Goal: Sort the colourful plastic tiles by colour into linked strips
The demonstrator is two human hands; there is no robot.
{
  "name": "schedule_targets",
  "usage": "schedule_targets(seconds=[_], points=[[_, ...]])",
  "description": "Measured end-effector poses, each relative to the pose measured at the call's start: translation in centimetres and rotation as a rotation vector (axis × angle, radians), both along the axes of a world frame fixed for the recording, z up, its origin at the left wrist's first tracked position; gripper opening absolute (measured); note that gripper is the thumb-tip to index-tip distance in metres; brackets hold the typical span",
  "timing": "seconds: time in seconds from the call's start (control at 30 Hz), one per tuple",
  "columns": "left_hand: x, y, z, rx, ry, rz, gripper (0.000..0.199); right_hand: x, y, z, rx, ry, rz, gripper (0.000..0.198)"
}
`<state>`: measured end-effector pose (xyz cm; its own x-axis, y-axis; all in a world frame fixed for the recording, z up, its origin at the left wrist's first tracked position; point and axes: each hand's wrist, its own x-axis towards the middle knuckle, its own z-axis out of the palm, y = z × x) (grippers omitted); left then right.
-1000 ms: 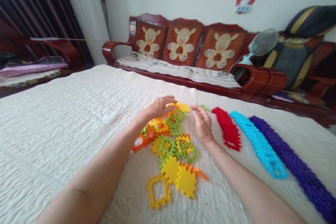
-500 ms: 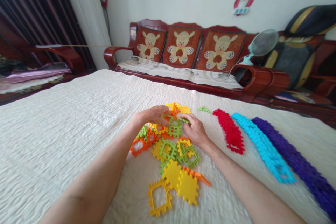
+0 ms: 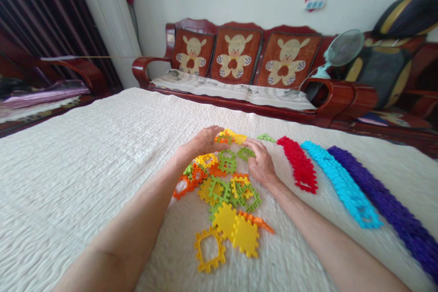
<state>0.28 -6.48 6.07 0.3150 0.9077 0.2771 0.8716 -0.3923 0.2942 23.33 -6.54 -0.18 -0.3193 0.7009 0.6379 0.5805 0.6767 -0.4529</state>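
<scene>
My left hand reaches to the far end of the pile, thumb and fingers apart around a small cluster of orange and green tiles. Whether it presses on any of them is hard to see. My right hand is open, its fingers stretched toward a yellow tile. Beneath those fingers lies a green frame tile. Between the hands are stacked green tiles. Nearer to me lie a yellow frame tile, solid yellow tiles and an orange tile.
To the right, rows of overlapping tiles lie on the white quilted cover: red, light blue and purple. A green tile lies near the red row. Behind stand a wooden sofa and a small fan.
Both hands have moved slightly farther away. A green tile by my left hand now lies over the far orange ones. The green tile at my right fingers now rests on the cover.
</scene>
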Motion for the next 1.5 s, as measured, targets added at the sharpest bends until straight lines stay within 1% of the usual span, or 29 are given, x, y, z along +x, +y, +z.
schedule_targets(seconds=[0.07,0.2,0.27,0.33,0.43,0.5,0.57,0.67,0.77,0.83,0.87,1.0,1.07,1.17,1.3,1.43,1.5], points=[[0.4,-0.1,-0.1,0.030,-0.021,-0.049,0.052,0.1,0.2,0.0,-0.008,0.039,-0.024,0.052],[1.1,-1.0,-0.5,0.036,-0.028,-0.115,0.031,-0.1,0.5,-0.2,-0.038,0.051,-0.049,0.044],[1.4,-2.2,-0.5,0.026,-0.030,-0.145,0.026,-0.3,0.6,-0.2,-0.057,0.066,-0.063,0.043],[1.7,-3.9,-0.2,-0.013,-0.046,-0.202,0.024,-0.5,0.7,-0.1,-0.089,0.095,-0.077,0.042],[2.2,-7.2,0.3,-0.145,-0.100,-0.374,0.031,-0.1,0.1,0.1,-0.197,0.210,-0.160,0.040],[2.5,-9.5,0.3,-0.202,-0.106,-0.486,0.044,0.6,-0.8,0.3,-0.276,0.299,-0.213,0.040],[2.7,-11.4,-0.1,-0.204,-0.054,-0.544,0.060,1.6,-2.3,0.6,-0.305,0.330,-0.226,0.039],[3.0,-13.1,-1.1,-0.185,0.072,-0.532,0.081,2.7,-5.3,0.9,-0.263,0.287,-0.244,0.038],[2.9,-13.7,-1.8,-0.159,0.137,-0.490,0.087,2.8,-8.1,0.6,-0.253,0.241,-0.282,0.038],[2.8,-13.7,-1.9,-0.133,0.114,-0.518,0.080,2.5,-9.4,0.2,-0.252,0.217,-0.288,0.035],[2.8,-13.7,-1.8,-0.119,0.086,-0.544,0.071,2.3,-9.9,0.0,-0.245,0.209,-0.280,0.034],[2.8,-13.5,-1.4,-0.097,-0.045,-0.622,0.025,2.1,-10.8,-0.3,-0.221,0.234,-0.257,0.029],[2.8,-13.4,-1.1,-0.104,-0.089,-0.633,0.014,2.2,-10.8,-0.2,-0.230,0.268,-0.268,0.029],[2.4,-12.9,-0.6,-0.078,-0.121,-0.588,0.016,2.3,-10.7,-0.1,-0.239,0.272,-0.253,0.028],[1.6,-11.9,-0.4,0.044,-0.111,-0.460,0.026,2.3,-10.7,-0.2,-0.246,0.268,-0.246,0.027],[0.7,-11.1,-1.0,0.127,-0.147,-0.328,0.032,2.2,-10.6,-0.2,-0.236,0.261,-0.244,0.026],[0.3,-10.8,-1.5,0.149,-0.141,-0.301,0.033,2.2,-10.5,-0.2,-0.229,0.251,-0.244,0.027]])
